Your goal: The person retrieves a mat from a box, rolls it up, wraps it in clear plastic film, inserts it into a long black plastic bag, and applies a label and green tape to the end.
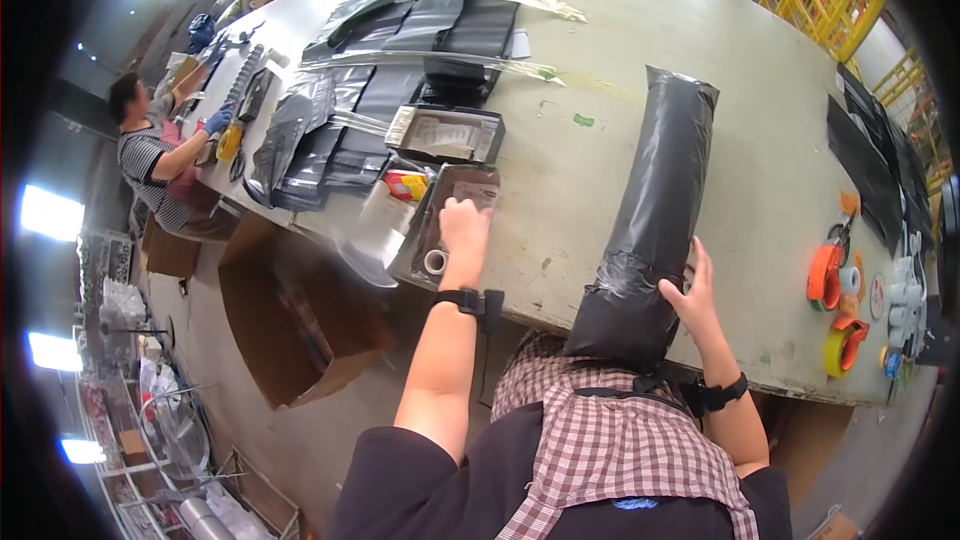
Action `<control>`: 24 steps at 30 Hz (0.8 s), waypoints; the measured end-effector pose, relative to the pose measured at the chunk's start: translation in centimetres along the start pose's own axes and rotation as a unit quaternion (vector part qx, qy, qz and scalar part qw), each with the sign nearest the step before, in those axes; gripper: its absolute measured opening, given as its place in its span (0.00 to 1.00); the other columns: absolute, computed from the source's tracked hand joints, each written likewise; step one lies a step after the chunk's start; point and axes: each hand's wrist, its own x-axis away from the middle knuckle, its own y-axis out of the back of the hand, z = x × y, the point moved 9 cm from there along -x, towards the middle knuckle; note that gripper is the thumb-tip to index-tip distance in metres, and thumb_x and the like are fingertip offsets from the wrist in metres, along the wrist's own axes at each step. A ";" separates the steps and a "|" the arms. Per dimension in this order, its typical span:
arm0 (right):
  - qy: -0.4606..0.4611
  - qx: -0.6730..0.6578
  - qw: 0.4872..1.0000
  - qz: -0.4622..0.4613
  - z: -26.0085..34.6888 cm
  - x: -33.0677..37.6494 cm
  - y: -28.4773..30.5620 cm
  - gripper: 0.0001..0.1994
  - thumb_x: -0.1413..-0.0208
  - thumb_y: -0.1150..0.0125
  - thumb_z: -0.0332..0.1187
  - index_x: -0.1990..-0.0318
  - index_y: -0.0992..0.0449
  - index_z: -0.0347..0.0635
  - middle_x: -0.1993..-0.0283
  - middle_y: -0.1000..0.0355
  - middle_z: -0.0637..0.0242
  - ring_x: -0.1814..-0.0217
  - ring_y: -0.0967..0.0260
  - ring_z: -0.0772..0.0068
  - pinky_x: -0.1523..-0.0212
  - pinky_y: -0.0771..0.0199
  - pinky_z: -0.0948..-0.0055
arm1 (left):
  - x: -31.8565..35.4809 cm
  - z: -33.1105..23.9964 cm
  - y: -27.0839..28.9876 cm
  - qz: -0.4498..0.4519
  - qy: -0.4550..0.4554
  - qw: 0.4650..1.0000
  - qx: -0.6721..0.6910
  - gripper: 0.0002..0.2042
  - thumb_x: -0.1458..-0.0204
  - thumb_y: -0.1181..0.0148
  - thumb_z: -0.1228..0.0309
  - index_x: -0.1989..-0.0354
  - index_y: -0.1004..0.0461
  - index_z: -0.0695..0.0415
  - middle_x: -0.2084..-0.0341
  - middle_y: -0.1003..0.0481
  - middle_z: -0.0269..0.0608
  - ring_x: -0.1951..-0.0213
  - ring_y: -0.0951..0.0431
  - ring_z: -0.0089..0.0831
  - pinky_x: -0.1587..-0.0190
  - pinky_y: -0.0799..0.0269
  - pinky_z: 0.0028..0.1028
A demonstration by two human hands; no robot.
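A long black plastic-wrapped package (665, 170) lies lengthwise on the table in front of me, its near end over the edge against my checked apron. My right hand (695, 290) touches its right side, thumb and fingers apart. To the left, my left hand (465, 227) is over a small open box (425, 225) with its fingers curled; whatever they may hold is hidden. A white tape roll (435, 261) sits in the near end of this box. Just beyond it is a second open box (445, 134) with papers in it.
Black plastic bags (350, 90) are piled across the table's (560, 180) far left. Orange tape rolls (824, 277) and scissors lie at the right, near more black bags (868, 155). A person (165, 155) in a striped top works at the left. A cardboard carton (290, 310) stands below the table.
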 end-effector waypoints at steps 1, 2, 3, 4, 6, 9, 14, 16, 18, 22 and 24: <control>0.008 -0.005 1.000 0.005 0.6 0.1 -0.4 0.41 0.56 0.36 0.34 0.34 0.52 0.43 0.36 0.49 0.53 0.33 0.50 0.56 0.36 0.47 0.61 | 0.6 -0.8 0.8 -0.013 0.003 1.000 -0.023 0.22 0.59 0.33 0.56 0.63 0.27 0.61 0.60 0.31 0.46 0.57 0.29 0.43 0.58 0.28 0.37; 0.075 0.087 0.993 -0.041 2.6 0.6 0.3 0.38 0.56 0.38 0.32 0.35 0.49 0.43 0.36 0.50 0.53 0.32 0.52 0.54 0.35 0.49 0.60 | 1.4 -2.0 1.5 -0.026 0.007 0.999 -0.047 0.20 0.58 0.32 0.57 0.64 0.27 0.61 0.61 0.31 0.44 0.56 0.30 0.41 0.58 0.27 0.35; 0.149 0.173 0.970 -0.086 5.0 1.1 0.5 0.36 0.56 0.40 0.30 0.37 0.47 0.43 0.35 0.51 0.53 0.31 0.55 0.53 0.34 0.51 0.58 | 1.4 -1.9 1.1 -0.052 0.003 0.997 -0.062 0.21 0.59 0.33 0.55 0.65 0.27 0.60 0.61 0.30 0.44 0.59 0.28 0.41 0.58 0.28 0.34; 0.170 0.136 0.973 -0.080 6.0 1.6 0.1 0.31 0.55 0.42 0.28 0.40 0.41 0.43 0.36 0.50 0.53 0.32 0.54 0.51 0.34 0.53 0.57 | 1.4 -1.8 0.5 -0.082 -0.015 0.995 -0.056 0.21 0.59 0.34 0.54 0.66 0.26 0.59 0.62 0.30 0.44 0.60 0.28 0.40 0.58 0.28 0.34; 0.174 0.120 0.976 -0.058 6.2 2.2 -0.4 0.28 0.56 0.42 0.27 0.43 0.39 0.41 0.36 0.49 0.53 0.32 0.53 0.52 0.34 0.53 0.59 | 1.7 -2.1 0.3 -0.110 -0.028 0.993 -0.028 0.18 0.58 0.35 0.55 0.70 0.25 0.59 0.64 0.29 0.45 0.60 0.28 0.41 0.59 0.29 0.35; 0.160 0.078 0.984 -0.032 7.7 2.6 -0.1 0.22 0.56 0.43 0.25 0.50 0.33 0.39 0.38 0.45 0.55 0.34 0.50 0.55 0.35 0.50 0.61 | 1.6 -1.3 0.8 -0.090 -0.016 0.996 0.002 0.15 0.56 0.36 0.57 0.72 0.24 0.58 0.64 0.30 0.45 0.60 0.28 0.41 0.60 0.27 0.36; 0.162 0.060 0.985 0.015 8.6 2.4 0.1 0.16 0.54 0.45 0.23 0.55 0.29 0.39 0.42 0.40 0.58 0.39 0.42 0.60 0.40 0.41 0.64 | 1.3 -1.0 0.5 -0.089 -0.023 0.996 0.016 0.08 0.54 0.40 0.66 0.74 0.24 0.58 0.67 0.29 0.45 0.61 0.27 0.42 0.62 0.26 0.37; 0.158 0.042 0.986 0.025 9.0 2.3 0.2 0.14 0.53 0.46 0.23 0.56 0.29 0.39 0.43 0.38 0.59 0.40 0.41 0.61 0.41 0.40 0.65 | 1.0 -0.4 0.2 -0.104 -0.055 0.993 0.032 0.06 0.54 0.43 0.70 0.74 0.25 0.59 0.68 0.28 0.46 0.63 0.26 0.44 0.63 0.26 0.38; 0.157 0.003 0.987 0.034 10.0 2.2 0.1 0.11 0.52 0.46 0.22 0.60 0.28 0.37 0.49 0.33 0.59 0.47 0.35 0.62 0.46 0.34 0.67 | 0.5 0.1 -0.3 -0.094 -0.059 0.993 0.034 0.05 0.54 0.43 0.71 0.74 0.25 0.59 0.68 0.28 0.46 0.64 0.25 0.44 0.63 0.26 0.38; 0.161 0.000 0.985 0.054 11.0 2.0 -0.3 0.09 0.52 0.46 0.21 0.61 0.27 0.36 0.53 0.31 0.60 0.50 0.33 0.63 0.49 0.33 0.69 | 0.3 0.3 1.1 -0.111 -0.077 0.989 0.061 0.05 0.55 0.42 0.71 0.74 0.26 0.59 0.70 0.27 0.45 0.66 0.23 0.45 0.65 0.27 0.38; 0.171 -0.003 0.982 0.080 11.3 1.9 -0.7 0.09 0.52 0.47 0.21 0.62 0.27 0.36 0.53 0.30 0.61 0.50 0.33 0.64 0.50 0.33 0.69 | 0.1 0.3 2.5 -0.125 -0.058 0.987 0.078 0.06 0.56 0.40 0.69 0.77 0.28 0.58 0.72 0.28 0.44 0.67 0.24 0.44 0.65 0.28 0.38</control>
